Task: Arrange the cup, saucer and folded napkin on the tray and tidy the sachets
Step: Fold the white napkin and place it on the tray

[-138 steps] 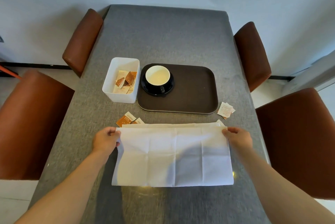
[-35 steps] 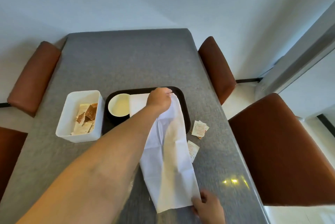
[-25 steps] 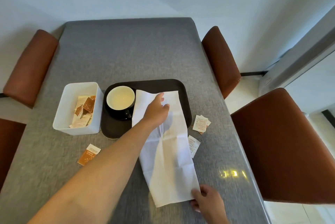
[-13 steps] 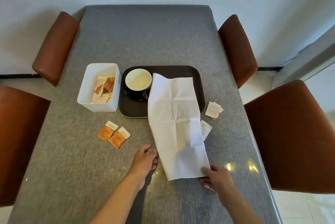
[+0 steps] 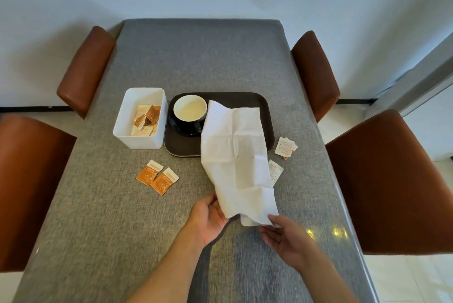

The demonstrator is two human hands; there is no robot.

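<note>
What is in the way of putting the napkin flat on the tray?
The cup on its saucer fills the tray's left end, and the napkin touches it there. The tray's right part is bare. Both hands already hold the napkin's near end.

**Napkin lifted at near end; both hands repositioned**

The near end of the white napkin (image 5: 236,160), which lay flat on the table half a second ago, is now raised and curled under. Its far end now lies closer to the cup (image 5: 190,108) on the dark tray (image 5: 266,116), with its far left corner beside the cup rim.

The left hand (image 5: 208,220), previously resting fingers-down on the table beside the napkin, is now turned palm-up and grips the near left corner. The right hand (image 5: 286,236), previously pinching the near right corner flat, now holds that corner from below, palm up.

Over 5.5 s, the napkin has gone from a wide sheet to a narrow strip.
</note>
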